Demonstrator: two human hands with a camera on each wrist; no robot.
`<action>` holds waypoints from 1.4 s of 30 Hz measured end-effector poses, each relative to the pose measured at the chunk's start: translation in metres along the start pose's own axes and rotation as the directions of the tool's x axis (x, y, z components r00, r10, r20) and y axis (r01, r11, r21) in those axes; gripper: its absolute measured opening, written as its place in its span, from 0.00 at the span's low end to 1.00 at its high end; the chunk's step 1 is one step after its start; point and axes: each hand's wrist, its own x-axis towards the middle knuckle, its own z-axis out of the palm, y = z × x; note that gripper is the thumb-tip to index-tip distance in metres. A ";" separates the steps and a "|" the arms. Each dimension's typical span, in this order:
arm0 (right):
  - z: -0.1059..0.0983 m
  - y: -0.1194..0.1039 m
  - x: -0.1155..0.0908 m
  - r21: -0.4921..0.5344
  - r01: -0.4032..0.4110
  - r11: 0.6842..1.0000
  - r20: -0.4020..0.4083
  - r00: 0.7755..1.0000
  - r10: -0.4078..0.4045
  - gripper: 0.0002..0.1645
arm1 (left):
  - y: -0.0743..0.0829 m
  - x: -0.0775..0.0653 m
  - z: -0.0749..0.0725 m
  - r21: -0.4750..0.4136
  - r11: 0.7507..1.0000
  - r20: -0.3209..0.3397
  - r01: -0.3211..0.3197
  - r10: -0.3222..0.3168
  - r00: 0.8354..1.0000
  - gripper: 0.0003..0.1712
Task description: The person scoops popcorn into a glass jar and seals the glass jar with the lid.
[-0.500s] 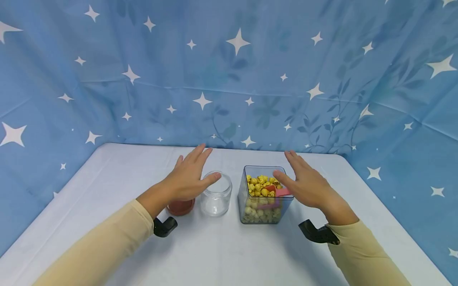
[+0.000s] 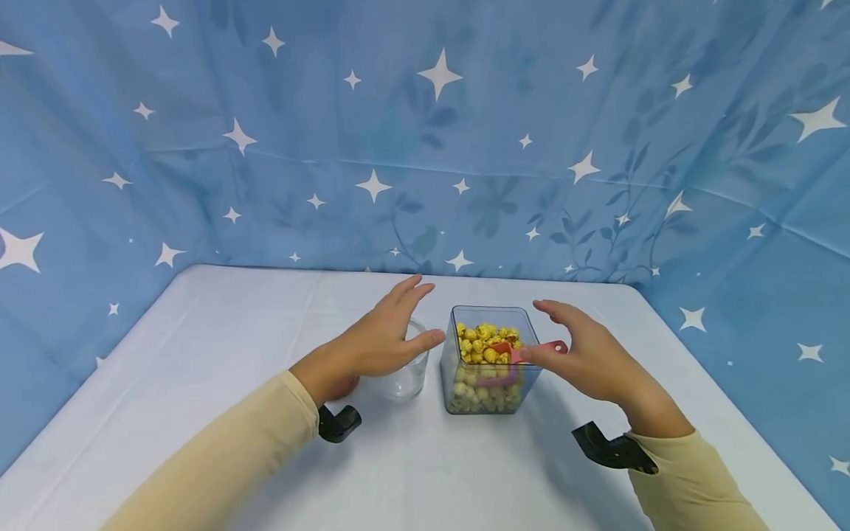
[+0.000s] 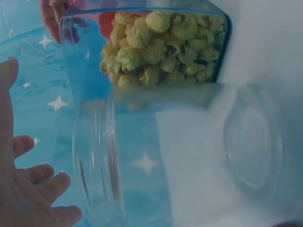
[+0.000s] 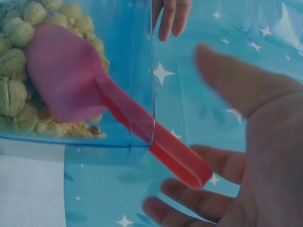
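A clear square box (image 2: 465, 387) of yellow popcorn (image 2: 478, 343) stands on the table. In it lies a pink-red scoop (image 4: 163, 153), its handle sticking out over the right rim. My right hand (image 2: 587, 358) is beside that handle, thumb and fingers spread on either side; the right wrist view shows a gap between thumb and handle. To the box's left, an upright clear jar (image 3: 189, 165) has no lid on it. My left hand (image 2: 381, 343) hovers at the jar's mouth with fingers extended, holding nothing, and covers part of the jar in the head view.
A reddish-brown round thing (image 2: 344, 388) sits left of the jar, mostly hidden behind the left wrist. A white cloth covers the table (image 2: 425, 472). Behind it hangs a blue curtain (image 2: 398, 110) with white stars.
My left hand has moved right, across the jar. My right hand has dropped to the scoop's handle, its fingers bending more, and the handle's end has come into sight.
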 end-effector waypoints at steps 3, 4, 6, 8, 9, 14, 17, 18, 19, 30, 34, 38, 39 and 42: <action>-0.001 0.004 -0.002 0.010 -0.001 1.000 -0.005 1.000 0.001 0.43 | 0.007 0.006 0.005 0.037 0.999 0.020 -0.008 0.008 1.000 0.46; -0.001 0.005 -0.003 0.016 -0.003 1.000 -0.002 1.000 0.003 0.40 | 0.009 0.008 0.007 0.060 0.998 0.026 -0.011 0.010 1.000 0.45; 0.000 0.008 -0.003 0.034 -0.004 0.999 0.010 1.000 0.004 0.32 | 0.014 0.012 0.011 0.112 0.994 0.042 -0.017 0.012 0.999 0.44; 0.001 0.011 -0.004 0.058 0.009 0.998 0.018 1.000 -0.010 0.25 | 0.018 0.015 0.014 0.154 0.988 0.061 -0.018 0.008 0.998 0.43; 0.002 0.013 -0.004 0.073 0.009 0.997 0.019 1.000 -0.011 0.22 | 0.019 0.016 0.016 0.170 0.985 0.071 -0.014 0.002 0.997 0.43; 0.005 0.020 -0.005 0.120 0.016 0.993 -0.003 1.000 -0.015 0.18 | 0.022 0.018 0.023 0.205 0.978 0.094 0.023 -0.043 0.995 0.42; 0.006 0.024 -0.006 0.141 0.013 0.990 -0.022 1.000 -0.010 0.18 | 0.022 0.018 0.024 0.197 0.980 0.094 0.039 -0.058 0.994 0.42; 0.006 0.024 -0.006 0.149 0.011 0.989 -0.030 1.000 -0.007 0.18 | 0.021 0.019 0.024 0.190 0.981 0.096 0.042 -0.061 0.994 0.43; 0.006 0.025 -0.006 0.152 0.011 0.988 -0.042 0.999 -0.004 0.18 | 0.021 0.019 0.025 0.187 0.981 0.096 0.043 -0.062 0.993 0.43; 0.017 0.029 -0.005 0.263 -0.055 0.963 -0.127 0.988 0.091 0.21 | 0.016 0.021 0.025 0.229 0.972 0.086 0.051 -0.072 0.994 0.42; 0.021 0.032 -0.004 0.307 -0.073 0.949 -0.126 0.985 0.117 0.21 | 0.016 0.021 0.025 0.223 0.973 0.092 0.053 -0.075 0.993 0.41; 0.022 0.033 -0.001 0.348 -0.074 0.935 -0.119 0.985 0.122 0.23 | 0.016 0.021 0.026 0.215 0.975 0.094 0.062 -0.084 0.992 0.42; 0.022 0.033 -0.001 0.360 -0.073 0.930 -0.117 0.985 0.123 0.23 | 0.016 0.021 0.026 0.216 0.974 0.095 0.063 -0.085 0.992 0.42; 0.023 0.036 0.000 0.395 -0.067 0.916 -0.116 0.986 0.122 0.22 | 0.016 0.021 0.025 0.221 0.973 0.097 0.068 -0.092 0.991 0.42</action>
